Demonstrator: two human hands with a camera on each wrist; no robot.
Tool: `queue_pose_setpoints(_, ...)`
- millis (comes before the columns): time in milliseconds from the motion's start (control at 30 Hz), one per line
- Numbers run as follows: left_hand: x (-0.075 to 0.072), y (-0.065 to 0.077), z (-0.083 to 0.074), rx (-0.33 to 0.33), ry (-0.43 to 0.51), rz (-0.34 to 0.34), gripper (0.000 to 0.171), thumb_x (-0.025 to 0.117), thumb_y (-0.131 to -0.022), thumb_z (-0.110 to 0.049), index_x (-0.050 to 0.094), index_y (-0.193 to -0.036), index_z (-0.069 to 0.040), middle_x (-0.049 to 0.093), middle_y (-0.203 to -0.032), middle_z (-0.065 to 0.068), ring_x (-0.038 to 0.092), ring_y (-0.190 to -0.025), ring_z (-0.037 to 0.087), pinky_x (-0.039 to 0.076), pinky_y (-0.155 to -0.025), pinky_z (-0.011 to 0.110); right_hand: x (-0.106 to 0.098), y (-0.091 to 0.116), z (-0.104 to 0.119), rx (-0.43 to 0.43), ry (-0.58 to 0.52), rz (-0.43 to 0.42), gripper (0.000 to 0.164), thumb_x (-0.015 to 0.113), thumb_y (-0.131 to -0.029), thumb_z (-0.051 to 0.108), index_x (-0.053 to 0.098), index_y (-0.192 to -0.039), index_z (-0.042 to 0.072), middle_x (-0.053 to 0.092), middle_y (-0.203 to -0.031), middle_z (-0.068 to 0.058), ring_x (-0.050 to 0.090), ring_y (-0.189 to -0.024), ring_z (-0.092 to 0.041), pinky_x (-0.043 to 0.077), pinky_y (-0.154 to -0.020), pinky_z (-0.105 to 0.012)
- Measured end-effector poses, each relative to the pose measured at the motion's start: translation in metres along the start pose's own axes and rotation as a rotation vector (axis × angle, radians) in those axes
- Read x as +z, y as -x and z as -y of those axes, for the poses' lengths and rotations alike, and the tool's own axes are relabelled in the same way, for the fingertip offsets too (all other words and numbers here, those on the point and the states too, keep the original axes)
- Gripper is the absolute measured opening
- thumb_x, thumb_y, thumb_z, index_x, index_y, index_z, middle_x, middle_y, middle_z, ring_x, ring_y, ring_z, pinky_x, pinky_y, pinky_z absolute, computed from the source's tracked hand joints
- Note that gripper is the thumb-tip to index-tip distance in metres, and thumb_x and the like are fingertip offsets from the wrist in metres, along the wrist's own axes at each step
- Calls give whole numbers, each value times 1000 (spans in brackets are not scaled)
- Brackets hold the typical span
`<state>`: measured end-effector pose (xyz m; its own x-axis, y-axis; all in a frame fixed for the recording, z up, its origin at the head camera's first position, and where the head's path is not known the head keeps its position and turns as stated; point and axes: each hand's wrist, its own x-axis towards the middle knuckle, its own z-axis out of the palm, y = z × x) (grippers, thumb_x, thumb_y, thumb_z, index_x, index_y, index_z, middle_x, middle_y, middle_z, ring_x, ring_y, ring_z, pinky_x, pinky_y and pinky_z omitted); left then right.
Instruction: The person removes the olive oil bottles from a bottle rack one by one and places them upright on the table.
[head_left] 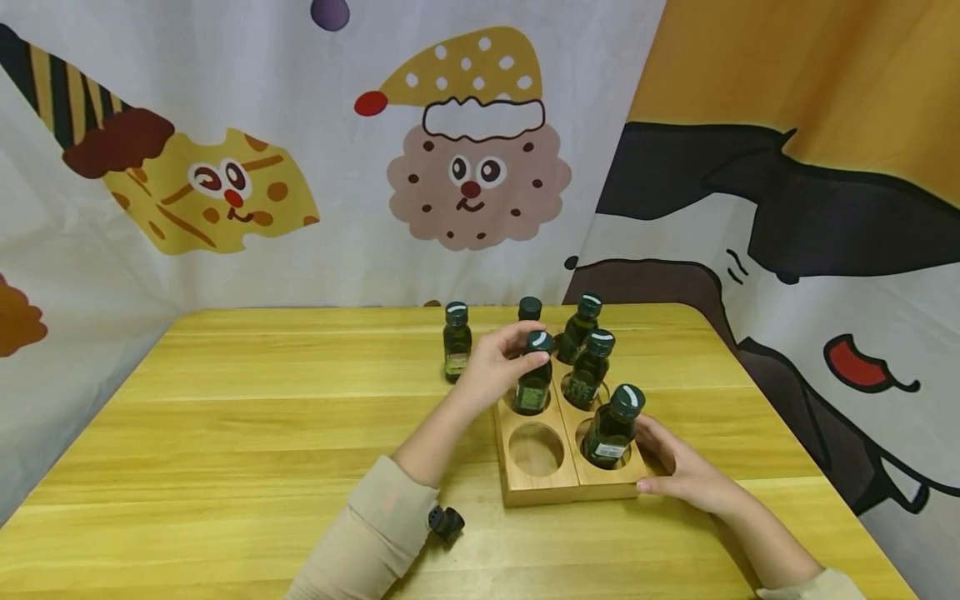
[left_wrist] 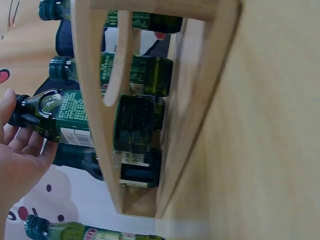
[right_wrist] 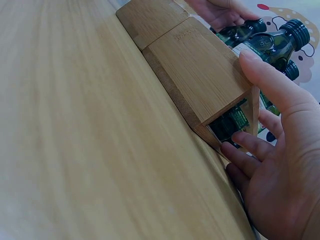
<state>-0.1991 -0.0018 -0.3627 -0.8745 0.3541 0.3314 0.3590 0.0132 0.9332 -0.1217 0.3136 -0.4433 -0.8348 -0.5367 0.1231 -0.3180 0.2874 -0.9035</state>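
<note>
A wooden bottle rack (head_left: 540,493) with round holes stands on the table. My left hand (head_left: 491,367) pinches the dark cap of a green glass bottle (head_left: 532,396) in the middle hole of the left column. In the left wrist view, this bottle's base (left_wrist: 134,125) hangs above the rack's bottom board. At the rack's front right corner, my right hand (head_left: 686,471) holds the rack, its thumb (right_wrist: 255,65) on the front face and its fingers at the open side. Beside that hand, another bottle (head_left: 611,433) leans slightly in the front right hole.
Two more bottles (head_left: 587,375) (head_left: 579,329) fill the right column, and one (head_left: 529,308) stands behind the held bottle. The front left hole (head_left: 536,450) has no bottle. Left of the rack, a bottle (head_left: 457,342) stands on the table (head_left: 262,433). A cartoon-printed curtain (head_left: 337,208) hangs behind.
</note>
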Motion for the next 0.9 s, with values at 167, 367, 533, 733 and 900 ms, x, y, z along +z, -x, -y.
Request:
queue_pose_setpoints(167, -3, -1, -11, 30, -16, -25, 37, 70, -89, -14, 62, -124, -8, 68, -99, 6, 63, -88, 16, 54, -72, 29, 0, 0, 0, -2, -1, -3, 83, 71, -79, -2, 22, -146, -8, 33, -140, -37, 37, -126, 3, 27, -100, -12)
queue_pose_setpoints(367, -7, -1, -22, 40, -24, -54, 38, 71, -88, -15, 62, -125, -10, 68, -100, 5, 63, -90, 16, 54, -74, 30, 0, 0, 0, -3, -7, -1, 83, 71, -79, -2, 22, -146, -9, 32, -140, -37, 37, -126, 3, 27, -101, -13)
queue_pose_setpoints(533, -11, -1, -29, 66, -34, -78, 38, 71, -87, -12, 63, -124, -8, 69, -101, 7, 65, -91, 16, 55, -75, 29, 0, 1, 1, 11, -17, -2, 83, 71, -79, -2, 21, -146, -9, 31, -140, -39, 37, -126, 4, 26, -100, -13)
queue_pose_setpoints(733, -19, 1, -36, 101, -15, -103, 37, 72, -86, -8, 63, -122, -2, 70, -99, 10, 65, -90, 19, 56, -73, 31, 0, 2, 2, 12, -15, -3, 84, 71, -80, -2, 19, -145, -12, 29, -140, -41, 35, -125, 7, 26, -100, -12)
queue_pose_setpoints(900, -29, 4, -41, 126, -5, -128, 36, 71, -86, -4, 63, -121, 0, 69, -96, 11, 64, -88, 21, 55, -69, 31, 0, 2, 3, 20, -21, -1, 84, 71, -81, -2, 18, -145, -12, 28, -140, -41, 35, -124, 7, 26, -100, -12)
